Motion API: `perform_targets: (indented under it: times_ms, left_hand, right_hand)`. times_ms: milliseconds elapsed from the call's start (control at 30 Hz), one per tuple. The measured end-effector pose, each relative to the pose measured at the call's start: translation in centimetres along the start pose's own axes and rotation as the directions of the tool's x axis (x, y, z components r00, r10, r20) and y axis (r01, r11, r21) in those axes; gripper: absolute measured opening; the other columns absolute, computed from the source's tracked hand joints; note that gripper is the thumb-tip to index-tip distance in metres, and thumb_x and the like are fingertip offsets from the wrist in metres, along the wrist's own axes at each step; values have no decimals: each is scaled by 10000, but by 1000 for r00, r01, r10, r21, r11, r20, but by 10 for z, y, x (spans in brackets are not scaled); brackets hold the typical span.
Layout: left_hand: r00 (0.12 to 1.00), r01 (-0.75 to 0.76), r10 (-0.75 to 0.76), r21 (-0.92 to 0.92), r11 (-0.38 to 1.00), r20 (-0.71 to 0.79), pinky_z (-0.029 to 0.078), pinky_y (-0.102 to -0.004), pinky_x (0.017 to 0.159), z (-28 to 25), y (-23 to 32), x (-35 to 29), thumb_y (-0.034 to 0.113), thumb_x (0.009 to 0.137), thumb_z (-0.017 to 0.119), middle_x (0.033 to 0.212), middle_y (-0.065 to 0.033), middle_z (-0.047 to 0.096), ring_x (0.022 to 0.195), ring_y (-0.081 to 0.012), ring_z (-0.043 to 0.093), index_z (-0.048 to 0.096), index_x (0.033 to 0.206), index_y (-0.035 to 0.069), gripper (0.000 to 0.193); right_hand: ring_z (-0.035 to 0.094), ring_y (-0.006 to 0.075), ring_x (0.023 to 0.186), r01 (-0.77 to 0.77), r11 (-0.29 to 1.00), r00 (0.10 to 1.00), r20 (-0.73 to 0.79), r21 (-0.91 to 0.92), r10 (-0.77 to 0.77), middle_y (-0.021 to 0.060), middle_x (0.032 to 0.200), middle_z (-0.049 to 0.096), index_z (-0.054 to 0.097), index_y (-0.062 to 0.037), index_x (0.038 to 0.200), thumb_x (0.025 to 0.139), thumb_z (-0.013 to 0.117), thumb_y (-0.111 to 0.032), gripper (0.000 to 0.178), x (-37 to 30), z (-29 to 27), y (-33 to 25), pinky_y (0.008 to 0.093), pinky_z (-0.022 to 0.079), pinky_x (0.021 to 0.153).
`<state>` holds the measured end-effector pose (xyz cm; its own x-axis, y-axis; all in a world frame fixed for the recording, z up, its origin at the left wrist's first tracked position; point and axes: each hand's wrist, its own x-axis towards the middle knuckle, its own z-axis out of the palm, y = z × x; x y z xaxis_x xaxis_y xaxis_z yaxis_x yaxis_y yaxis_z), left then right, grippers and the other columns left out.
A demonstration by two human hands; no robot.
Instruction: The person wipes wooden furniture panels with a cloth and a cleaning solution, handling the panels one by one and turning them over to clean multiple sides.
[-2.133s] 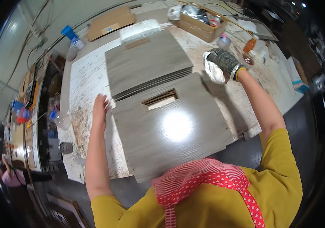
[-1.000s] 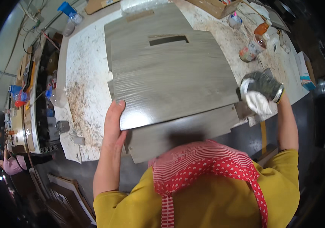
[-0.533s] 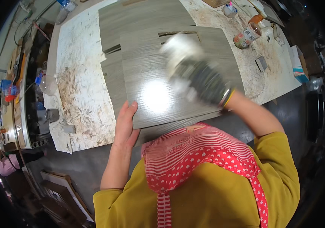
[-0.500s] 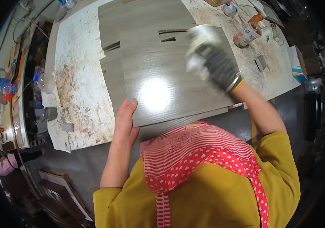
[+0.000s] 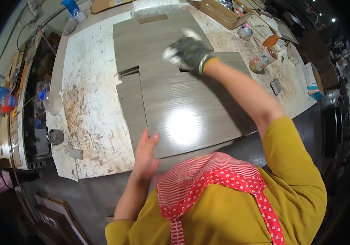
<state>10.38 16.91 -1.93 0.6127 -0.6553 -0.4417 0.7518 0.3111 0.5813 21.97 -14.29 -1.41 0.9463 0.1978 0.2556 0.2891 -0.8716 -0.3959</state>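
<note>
A grey wood-grain panel (image 5: pixel 220 106) with a bright glare spot lies at the table's near side, over other grey panels (image 5: pixel 132 104). My left hand (image 5: pixel 144 157), bare, grips its near left corner, thumb and finger at the edge. In a dark glove, my right hand (image 5: pixel 191 53) is closed round a crumpled white cloth (image 5: pixel 170 54), over the panel's far edge; motion blurs it a little. Beyond lies another grey panel (image 5: pixel 142 41) with a small brown strip (image 5: pixel 152 18) on it. Part of a dark slot shows beneath the right wrist.
The stained white table cover (image 5: pixel 93 102) extends left. To the right are a labelled bottle (image 5: pixel 263 60), a grey sanding block (image 5: pixel 276 86) and a small carton (image 5: pixel 314 81). Bubble-wrapped goods (image 5: pixel 156 7) and a cardboard box (image 5: pixel 220 14) stand at the back. A grey block (image 5: pixel 76 153) lies near left.
My right hand has swept left and away from me with the white cloth. The left hand stays at the panel's corner. The whole view has shifted, showing more of the table's far side.
</note>
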Motion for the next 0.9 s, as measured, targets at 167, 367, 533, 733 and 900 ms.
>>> perform_targets:
  times_ms: [167, 367, 533, 733, 900]
  left_hand:
    - [999, -37, 37, -2, 999, -36, 405, -340, 903, -5, 4, -6, 80, 897, 405, 1146, -121, 496, 1029, -209, 501, 365, 1224, 2, 339]
    - [998, -28, 31, 63, 998, -51, 387, -334, 912, 4, 2, -1, 96, 882, 429, 1161, -108, 491, 1048, -200, 482, 372, 1231, 13, 363]
    - [991, -51, 54, 33, 998, -125, 353, -336, 943, -1, 0, 2, 168, 885, 434, 1173, -122, 498, 1057, -203, 482, 390, 1244, 8, 395]
    - [930, -366, 315, 468, 804, 187, 416, -347, 881, -13, 1, 6, 214, 882, 487, 1158, -131, 498, 1044, -225, 498, 387, 1226, -9, 422]
    - [989, -88, 100, 113, 990, -107, 398, -337, 902, 15, -1, -4, 101, 860, 508, 1170, -118, 493, 1045, -203, 490, 361, 1253, 4, 431]
  right_hand:
    - [581, 259, 887, 265, 901, 964, 59, -343, -261, 106, 969, 607, 615, -135, 966, 777, 536, -213, 220, 10, -17, -84, 350, 453, 818]
    - [602, 252, 780, -23, 975, 999, 23, -222, 29, 79, 855, 633, 604, -124, 834, 786, 478, -223, 166, 5, 14, -35, 358, 458, 734]
    - [542, 231, 824, -94, 955, 988, 91, -281, 124, 104, 894, 560, 547, -63, 897, 788, 492, -191, 177, -27, -34, 7, 345, 432, 732]
    - [504, 224, 1055, 310, 879, 934, 54, 362, -352, 117, 1114, 537, 531, -72, 1100, 834, 495, -183, 290, -120, 24, -174, 353, 357, 947]
    - [560, 256, 852, -348, 663, 835, -102, 662, 540, 101, 889, 597, 572, -82, 925, 802, 564, -205, 174, -207, -38, -11, 360, 432, 807]
